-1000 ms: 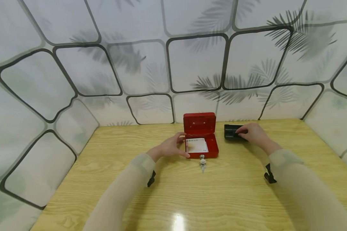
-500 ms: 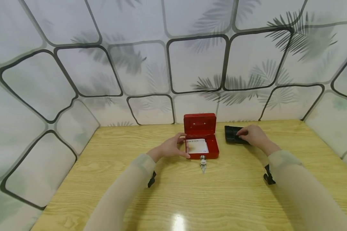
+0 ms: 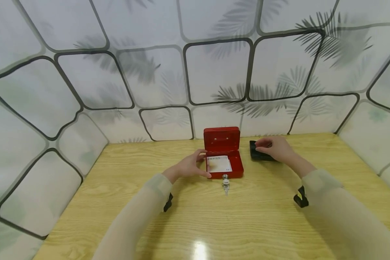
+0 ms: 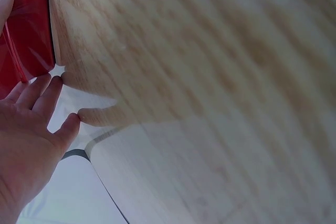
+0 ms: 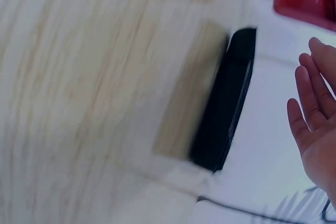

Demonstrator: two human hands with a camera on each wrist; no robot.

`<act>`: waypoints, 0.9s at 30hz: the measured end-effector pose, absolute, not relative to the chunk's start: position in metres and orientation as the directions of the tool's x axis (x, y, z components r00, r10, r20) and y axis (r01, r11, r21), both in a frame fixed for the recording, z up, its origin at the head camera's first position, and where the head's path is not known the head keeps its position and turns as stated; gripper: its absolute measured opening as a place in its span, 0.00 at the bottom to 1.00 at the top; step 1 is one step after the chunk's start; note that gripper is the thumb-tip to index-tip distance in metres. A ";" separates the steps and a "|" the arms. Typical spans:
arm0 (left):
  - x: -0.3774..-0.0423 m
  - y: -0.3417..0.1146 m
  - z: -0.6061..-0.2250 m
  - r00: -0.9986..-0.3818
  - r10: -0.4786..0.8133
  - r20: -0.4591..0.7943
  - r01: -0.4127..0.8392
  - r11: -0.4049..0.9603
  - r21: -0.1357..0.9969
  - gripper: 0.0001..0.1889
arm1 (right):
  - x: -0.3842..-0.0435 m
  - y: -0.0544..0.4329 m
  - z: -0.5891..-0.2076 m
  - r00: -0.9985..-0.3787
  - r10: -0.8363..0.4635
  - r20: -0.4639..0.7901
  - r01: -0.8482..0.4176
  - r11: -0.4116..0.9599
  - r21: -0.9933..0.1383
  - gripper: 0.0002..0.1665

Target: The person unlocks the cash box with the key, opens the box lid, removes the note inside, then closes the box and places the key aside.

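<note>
A red cash box (image 3: 235,163) stands with its lid (image 3: 221,140) raised. Pale printed paper slips (image 3: 219,164) lie inside, towards its left. Keys (image 3: 226,187) hang from the lock at its front. My left hand (image 3: 189,164) touches the box's left end, thumb at the front corner and fingers along the side. To the right of the box lies a black wallet (image 3: 254,154), a dark slab in the right wrist view (image 5: 226,103). My right hand (image 3: 275,148) hovers over the wallet with fingers extended, holding nothing; the right wrist view has it apart from the wallet.
The wooden table (image 3: 195,216) reaches back to a patterned fabric wall (image 3: 219,72), close behind the box and wallet. More of this fabric rises along both sides. A bright light reflection (image 3: 200,249) shows near the front of the tabletop.
My right hand has let go of the wallet and risen a little above it. The wallet lies flatter than a second ago. My left hand stays at the box.
</note>
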State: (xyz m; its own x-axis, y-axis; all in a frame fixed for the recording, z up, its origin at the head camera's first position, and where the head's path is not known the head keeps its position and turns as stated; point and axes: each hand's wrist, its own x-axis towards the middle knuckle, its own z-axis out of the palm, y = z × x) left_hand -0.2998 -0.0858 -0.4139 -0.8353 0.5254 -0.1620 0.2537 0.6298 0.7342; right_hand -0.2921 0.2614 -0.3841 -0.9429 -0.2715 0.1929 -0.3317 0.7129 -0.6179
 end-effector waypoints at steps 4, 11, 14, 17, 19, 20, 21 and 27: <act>-0.300 -0.087 -0.414 -0.832 0.532 -0.156 0.263 0.626 0.734 0.50 | -0.288 0.245 -0.381 -0.919 -0.324 0.224 -0.390 0.663 -0.639 0.14; -0.300 -0.088 -0.414 -0.831 0.535 -0.153 0.263 0.619 0.740 0.49 | -0.282 0.216 -0.381 -0.893 -0.397 0.213 -0.439 0.661 -0.609 0.14; -0.300 -0.088 -0.413 -0.831 0.534 -0.154 0.262 0.622 0.738 0.49 | -0.282 0.204 -0.385 -0.887 -0.418 0.198 -0.446 0.656 -0.609 0.15; -0.300 -0.087 -0.414 -0.830 0.536 -0.153 0.263 0.619 0.740 0.49 | -0.284 0.195 -0.389 -0.881 -0.437 0.181 -0.447 0.643 -0.622 0.15; -0.301 -0.087 -0.415 -0.830 0.536 -0.152 0.262 0.616 0.743 0.49 | -0.286 0.189 -0.391 -0.878 -0.446 0.176 -0.449 0.634 -0.630 0.14; -0.301 -0.087 -0.415 -0.831 0.535 -0.152 0.263 0.618 0.741 0.49 | -0.286 0.186 -0.392 -0.876 -0.450 0.174 -0.450 0.631 -0.632 0.14; -0.301 -0.086 -0.415 -0.831 0.535 -0.152 0.263 0.618 0.741 0.49 | -0.287 0.183 -0.393 -0.873 -0.456 0.176 -0.455 0.628 -0.631 0.13; -0.300 -0.086 -0.414 -0.830 0.538 -0.150 0.262 0.612 0.746 0.48 | -0.291 0.171 -0.401 -0.877 -0.455 0.155 -0.445 0.644 -0.623 0.13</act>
